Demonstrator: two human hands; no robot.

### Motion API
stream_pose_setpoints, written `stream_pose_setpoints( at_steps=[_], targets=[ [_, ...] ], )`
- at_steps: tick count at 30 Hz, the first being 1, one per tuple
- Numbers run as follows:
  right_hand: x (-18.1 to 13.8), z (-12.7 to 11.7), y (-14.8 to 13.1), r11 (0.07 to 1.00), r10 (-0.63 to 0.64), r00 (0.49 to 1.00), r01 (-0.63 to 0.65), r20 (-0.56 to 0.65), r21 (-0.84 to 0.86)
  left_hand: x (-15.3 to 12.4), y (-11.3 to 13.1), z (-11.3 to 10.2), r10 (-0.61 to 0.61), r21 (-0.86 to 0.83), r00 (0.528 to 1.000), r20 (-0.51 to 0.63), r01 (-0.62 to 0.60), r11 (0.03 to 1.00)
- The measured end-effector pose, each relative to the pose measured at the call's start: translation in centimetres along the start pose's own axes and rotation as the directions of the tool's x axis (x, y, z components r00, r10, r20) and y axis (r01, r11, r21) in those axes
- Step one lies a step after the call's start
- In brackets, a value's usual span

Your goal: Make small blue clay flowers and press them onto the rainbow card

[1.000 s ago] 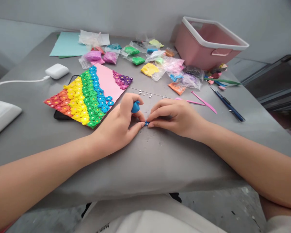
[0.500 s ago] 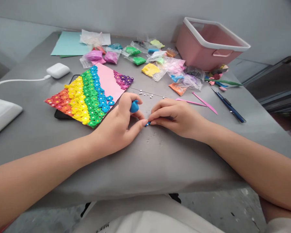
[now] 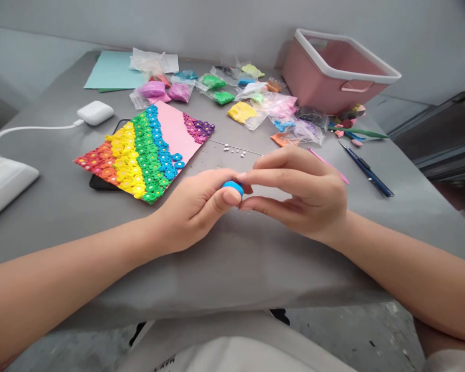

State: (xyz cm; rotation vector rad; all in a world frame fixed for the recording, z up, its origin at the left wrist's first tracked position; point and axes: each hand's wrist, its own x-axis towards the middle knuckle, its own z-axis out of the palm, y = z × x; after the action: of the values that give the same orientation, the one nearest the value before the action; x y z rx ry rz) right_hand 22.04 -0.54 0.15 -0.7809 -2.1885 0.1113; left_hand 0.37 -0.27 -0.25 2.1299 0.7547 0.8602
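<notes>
A lump of blue modelling clay (image 3: 233, 188) is pinched between the thumb and fingers of my left hand (image 3: 196, 209), just above the table. My right hand (image 3: 300, 194) meets it from the right, its thumb and index finger closed around the lump's right edge. To the left lies a pink card (image 3: 170, 121) covered with rows of small clay flowers in red, orange, yellow, green and blue, with purple ones at its far corner. Two blue clay flowers (image 3: 177, 160) sit at the end of the blue band, near my left hand. Tiny white balls (image 3: 234, 151) lie beyond my hands beside a thin needle-like rod (image 3: 236, 146).
Bags of coloured clay (image 3: 242, 112) spread across the back, before a pink bin (image 3: 318, 77). At right are a pink tool (image 3: 329, 164) and a dark blue pen (image 3: 368, 170). A white case (image 3: 95, 112) on a cable and blue-green sheets (image 3: 112, 72) are at left.
My left hand has brought the larger blue lump from its curled fingers to the thumb. My right hand has risen from the small blue piece near the table to grip the lump.
</notes>
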Motion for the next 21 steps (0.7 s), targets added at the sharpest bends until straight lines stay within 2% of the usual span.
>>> stream_pose_setpoints(
  at_steps=[4, 9, 12, 18, 21],
  targets=[
    [-0.16, 0.08, -0.11, 0.999, -0.050, 0.998, 0.050, -0.033, 0.004, 0.01, 0.33, 0.04, 0.068, -0.012, 0.996, 0.052, -0.068, 0.998],
    [-0.20, -0.04, 0.23, 0.999, 0.007, 1.000, -0.006, 0.023, -0.043, -0.14, 0.76, 0.25, -0.073, -0.151, 0.996, -0.058, 0.063, 0.986],
    [-0.13, -0.05, 0.35, 0.999, -0.007, 1.000, 0.008, 0.025, -0.044, -0.14, 0.73, 0.29, -0.114, -0.186, 0.985, -0.132, 0.088, 0.979],
    [0.15, -0.04, 0.05, 0.997, -0.045, 0.999, 0.046, 0.012, -0.066, -0.20, 0.55, 0.28, -0.136, -0.240, 0.980, -0.145, 0.099, 0.966],
    [0.17, 0.03, -0.04, 0.998, -0.041, 0.999, 0.041, -0.006, -0.053, 0.04, 0.69, 0.39, -0.173, -0.350, 0.974, -0.146, 0.113, 0.930]
  ],
)
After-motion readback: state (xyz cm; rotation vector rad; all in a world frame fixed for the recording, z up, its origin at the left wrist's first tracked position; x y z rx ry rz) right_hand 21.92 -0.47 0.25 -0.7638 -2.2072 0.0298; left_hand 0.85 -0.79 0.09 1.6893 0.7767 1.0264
